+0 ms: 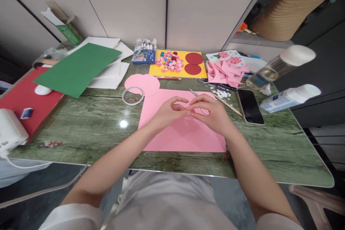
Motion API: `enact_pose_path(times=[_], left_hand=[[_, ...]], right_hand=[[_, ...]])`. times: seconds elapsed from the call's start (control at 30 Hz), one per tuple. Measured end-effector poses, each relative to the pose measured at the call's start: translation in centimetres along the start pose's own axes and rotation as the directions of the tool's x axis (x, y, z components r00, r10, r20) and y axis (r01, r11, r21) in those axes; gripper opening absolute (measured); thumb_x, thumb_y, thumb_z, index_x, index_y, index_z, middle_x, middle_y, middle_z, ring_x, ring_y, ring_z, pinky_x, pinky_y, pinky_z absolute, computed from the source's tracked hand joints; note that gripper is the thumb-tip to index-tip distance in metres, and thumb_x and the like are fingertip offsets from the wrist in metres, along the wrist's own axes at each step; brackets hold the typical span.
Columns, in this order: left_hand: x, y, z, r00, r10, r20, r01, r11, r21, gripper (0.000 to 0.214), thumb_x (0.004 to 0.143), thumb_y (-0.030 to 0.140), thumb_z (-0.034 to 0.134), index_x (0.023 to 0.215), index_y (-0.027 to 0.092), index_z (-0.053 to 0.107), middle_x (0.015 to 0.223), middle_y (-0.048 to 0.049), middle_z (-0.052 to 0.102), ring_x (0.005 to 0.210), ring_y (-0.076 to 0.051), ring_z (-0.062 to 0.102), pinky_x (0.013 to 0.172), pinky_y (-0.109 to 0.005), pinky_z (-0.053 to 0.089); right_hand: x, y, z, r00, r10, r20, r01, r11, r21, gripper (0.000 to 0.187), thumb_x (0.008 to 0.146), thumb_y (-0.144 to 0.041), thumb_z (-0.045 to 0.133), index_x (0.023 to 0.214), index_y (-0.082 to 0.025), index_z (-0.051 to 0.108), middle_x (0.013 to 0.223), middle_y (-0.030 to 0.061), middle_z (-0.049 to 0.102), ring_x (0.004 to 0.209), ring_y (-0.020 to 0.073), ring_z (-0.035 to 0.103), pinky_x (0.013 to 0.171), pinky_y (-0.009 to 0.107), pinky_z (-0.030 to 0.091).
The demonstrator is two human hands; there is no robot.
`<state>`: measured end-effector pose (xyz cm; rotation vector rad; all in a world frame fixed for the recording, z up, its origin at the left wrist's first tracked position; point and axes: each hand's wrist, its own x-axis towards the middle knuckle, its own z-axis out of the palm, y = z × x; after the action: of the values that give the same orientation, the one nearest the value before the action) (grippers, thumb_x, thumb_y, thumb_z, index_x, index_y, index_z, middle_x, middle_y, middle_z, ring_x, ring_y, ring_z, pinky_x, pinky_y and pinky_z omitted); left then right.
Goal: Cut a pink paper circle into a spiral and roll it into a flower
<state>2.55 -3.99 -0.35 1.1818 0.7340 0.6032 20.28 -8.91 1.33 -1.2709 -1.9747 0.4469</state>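
My left hand (pixel 168 112) and my right hand (pixel 208 113) meet fingertip to fingertip above a large pink paper sheet (pixel 178 134) on the green table. Both hands have curled fingers that pinch something small and pink between them; I cannot make out what it is. Scissors (pixel 194 93) lie just behind my right hand, partly hidden by it. A pink paper circle (pixel 144 83) and a roll of clear tape (pixel 133 96) lie to the left of my left hand.
A yellow sheet (pixel 159 70) carries small pink paper flowers (pixel 169 61) and two dark red circles (pixel 193 63). Pink scraps (pixel 223 72), a phone (pixel 250 106), a wooden stick (pixel 231 107), two bottles (pixel 280 65), a marker set (pixel 145 54), green paper (pixel 78 68) and a red mat (pixel 24 97) surround them.
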Motion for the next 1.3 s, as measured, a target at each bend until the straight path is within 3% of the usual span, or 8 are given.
enact_pose_path(times=[0.17, 0.3, 0.4, 0.63, 0.77, 0.9, 1.1, 1.3], left_hand=[[0.0, -0.9, 0.9, 0.996, -0.012, -0.083, -0.004, 0.982, -0.190, 0.044, 0.064, 0.027, 0.075, 0.102, 0.017, 0.055, 0.079, -0.0035, 0.068, 0.076, -0.015, 0.063, 0.083, -0.034, 0.041], [0.0, -1.3, 1.1, 0.998, -0.029, -0.058, 0.013, 0.964, -0.264, 0.045, 0.063, 0.025, 0.076, 0.102, 0.017, 0.055, 0.086, -0.0061, 0.070, 0.086, -0.018, 0.063, 0.089, -0.036, 0.038], [0.0, -1.4, 1.1, 0.999, -0.022, -0.041, 0.009, 0.960, -0.281, 0.043, 0.064, 0.024, 0.076, 0.101, 0.017, 0.055, 0.083, -0.0052, 0.070, 0.082, -0.016, 0.064, 0.086, -0.034, 0.040], [0.0, -0.5, 0.3, 1.000, -0.010, 0.002, 0.010, 0.993, -0.119, 0.044, 0.064, 0.024, 0.075, 0.102, 0.018, 0.053, 0.075, -0.0018, 0.068, 0.071, -0.013, 0.063, 0.080, -0.032, 0.042], [-0.2, 0.4, 0.0, 0.998, -0.018, 0.057, 0.013, 0.995, 0.096, 0.043, 0.063, 0.027, 0.074, 0.100, 0.018, 0.055, 0.071, -0.0018, 0.067, 0.070, -0.014, 0.062, 0.075, -0.032, 0.043], [-0.3, 0.9, -0.1, 0.999, 0.003, 0.033, -0.009, 0.981, 0.196, 0.043, 0.063, 0.029, 0.074, 0.101, 0.018, 0.056, 0.073, -0.0031, 0.067, 0.074, -0.017, 0.063, 0.076, -0.033, 0.043], [-0.1, -0.2, 0.4, 1.000, 0.006, -0.017, -0.006, 1.000, -0.013, 0.045, 0.065, 0.028, 0.073, 0.105, 0.019, 0.054, 0.083, -0.0050, 0.069, 0.081, -0.017, 0.064, 0.084, -0.036, 0.043], [-0.2, -0.8, 0.9, 1.000, -0.002, -0.012, 0.000, 0.982, -0.187, 0.046, 0.062, 0.023, 0.076, 0.102, 0.017, 0.054, 0.081, -0.0045, 0.070, 0.076, -0.015, 0.064, 0.083, -0.033, 0.043]], right_hand=[[0.1, -0.1, 0.5, 0.993, -0.001, -0.117, -0.009, 0.996, -0.087, 0.004, 0.077, -0.023, 0.065, 0.081, -0.023, 0.063, 0.088, 0.0029, 0.060, 0.087, 0.0176, 0.058, 0.079, 0.035, 0.047], [0.0, -0.1, 0.9, 0.994, 0.001, -0.105, -0.009, 0.997, -0.073, 0.007, 0.077, -0.019, 0.064, 0.079, -0.022, 0.059, 0.088, 0.0023, 0.060, 0.087, 0.0166, 0.058, 0.079, 0.033, 0.046], [-0.1, -0.1, 0.9, 0.996, 0.020, -0.082, -0.024, 0.998, -0.058, 0.009, 0.076, -0.017, 0.065, 0.077, -0.021, 0.056, 0.088, 0.0019, 0.059, 0.085, 0.0160, 0.057, 0.078, 0.031, 0.046], [0.0, 0.0, -0.2, 0.999, 0.018, 0.047, -0.020, 0.999, 0.043, 0.013, 0.075, -0.019, 0.067, 0.087, -0.024, 0.064, 0.091, 0.0017, 0.061, 0.087, 0.0161, 0.058, 0.081, 0.033, 0.047], [-0.1, 0.1, -0.6, 0.989, -0.019, 0.148, 0.007, 0.997, 0.079, 0.016, 0.077, -0.021, 0.065, 0.092, -0.026, 0.068, 0.094, 0.0020, 0.063, 0.088, 0.0159, 0.059, 0.080, 0.034, 0.049], [-0.1, 0.1, -0.5, 0.993, -0.015, 0.120, 0.008, 0.998, 0.057, 0.011, 0.078, -0.022, 0.065, 0.088, -0.026, 0.068, 0.091, 0.0022, 0.063, 0.086, 0.0156, 0.060, 0.078, 0.033, 0.050], [-0.1, 0.0, 0.0, 1.000, -0.009, -0.004, 0.009, 1.000, -0.014, 0.004, 0.077, -0.025, 0.065, 0.080, -0.022, 0.063, 0.088, 0.0031, 0.063, 0.084, 0.0160, 0.059, 0.077, 0.032, 0.049], [0.0, -0.1, 0.5, 0.999, -0.021, -0.031, 0.019, 0.998, -0.059, 0.013, 0.075, -0.021, 0.067, 0.074, -0.021, 0.054, 0.080, 0.0021, 0.060, 0.078, 0.0158, 0.057, 0.071, 0.030, 0.046]])
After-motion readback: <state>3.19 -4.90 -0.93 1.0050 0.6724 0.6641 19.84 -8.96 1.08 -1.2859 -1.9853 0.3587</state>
